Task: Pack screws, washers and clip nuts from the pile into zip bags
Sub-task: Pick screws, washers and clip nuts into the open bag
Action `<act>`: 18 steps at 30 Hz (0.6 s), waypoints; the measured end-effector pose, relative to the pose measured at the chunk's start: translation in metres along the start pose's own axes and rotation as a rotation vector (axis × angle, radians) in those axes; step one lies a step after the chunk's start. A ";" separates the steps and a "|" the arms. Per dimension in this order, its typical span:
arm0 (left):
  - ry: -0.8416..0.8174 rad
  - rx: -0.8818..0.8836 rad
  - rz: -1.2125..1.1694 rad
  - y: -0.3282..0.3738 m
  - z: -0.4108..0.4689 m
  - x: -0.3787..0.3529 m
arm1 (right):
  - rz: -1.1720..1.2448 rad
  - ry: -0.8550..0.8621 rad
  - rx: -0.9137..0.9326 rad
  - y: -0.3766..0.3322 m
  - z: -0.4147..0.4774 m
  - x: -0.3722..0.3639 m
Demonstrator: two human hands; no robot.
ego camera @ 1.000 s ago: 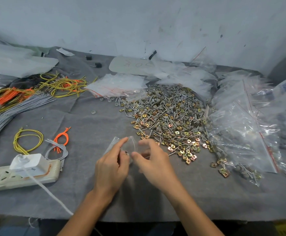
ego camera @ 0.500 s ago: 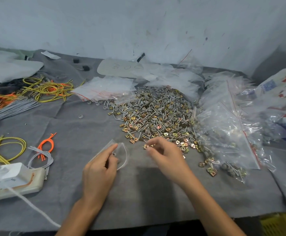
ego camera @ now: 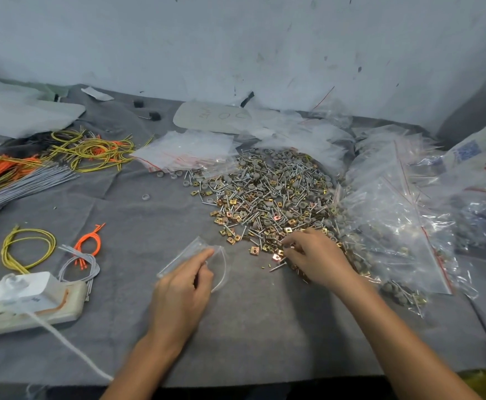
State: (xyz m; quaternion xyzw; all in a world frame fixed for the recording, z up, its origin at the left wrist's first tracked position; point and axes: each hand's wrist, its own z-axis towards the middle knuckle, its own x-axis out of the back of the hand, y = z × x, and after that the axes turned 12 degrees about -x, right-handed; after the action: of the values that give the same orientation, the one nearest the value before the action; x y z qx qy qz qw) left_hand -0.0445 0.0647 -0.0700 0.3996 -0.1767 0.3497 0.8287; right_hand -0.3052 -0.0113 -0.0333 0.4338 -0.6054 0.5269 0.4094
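A wide pile of screws, grey washers and gold clip nuts [ego camera: 267,194] lies on the grey cloth at centre. My left hand [ego camera: 182,287] pinches a small clear zip bag [ego camera: 189,252] with its mouth held open, just left of the pile's near edge. My right hand [ego camera: 315,256] rests in the near edge of the pile, fingers curled among the clip nuts; what they grip is hidden. A stack of empty zip bags [ego camera: 189,150] lies behind the pile.
Filled zip bags [ego camera: 392,215] are heaped at the right. Yellow, orange and grey wire bundles [ego camera: 62,157] lie at the left, with loose loops [ego camera: 28,249] nearer. A white power strip with a charger [ego camera: 25,301] sits near the front left edge. A wall stands behind.
My right hand has left the bag's mouth and moved right into the pile's near edge. My left hand keeps hold of the zip bag.
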 end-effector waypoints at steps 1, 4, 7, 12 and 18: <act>-0.002 -0.005 0.003 0.000 0.000 0.000 | 0.000 0.009 -0.006 0.000 -0.001 0.000; -0.019 -0.017 0.010 0.000 0.000 0.000 | 0.075 0.069 -0.011 -0.005 -0.008 0.001; -0.033 -0.011 0.001 0.001 0.001 0.000 | 0.383 0.094 0.083 -0.028 -0.034 0.000; -0.076 -0.025 0.013 -0.002 -0.001 0.000 | 0.465 -0.028 0.329 -0.081 -0.075 -0.025; -0.043 -0.041 -0.006 -0.001 -0.003 0.000 | 0.143 0.143 0.346 -0.102 -0.061 -0.040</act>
State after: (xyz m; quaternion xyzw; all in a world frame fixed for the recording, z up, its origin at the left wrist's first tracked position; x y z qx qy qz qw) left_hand -0.0436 0.0664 -0.0723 0.3906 -0.2002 0.3350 0.8337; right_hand -0.1936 0.0460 -0.0362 0.4152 -0.5042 0.6804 0.3324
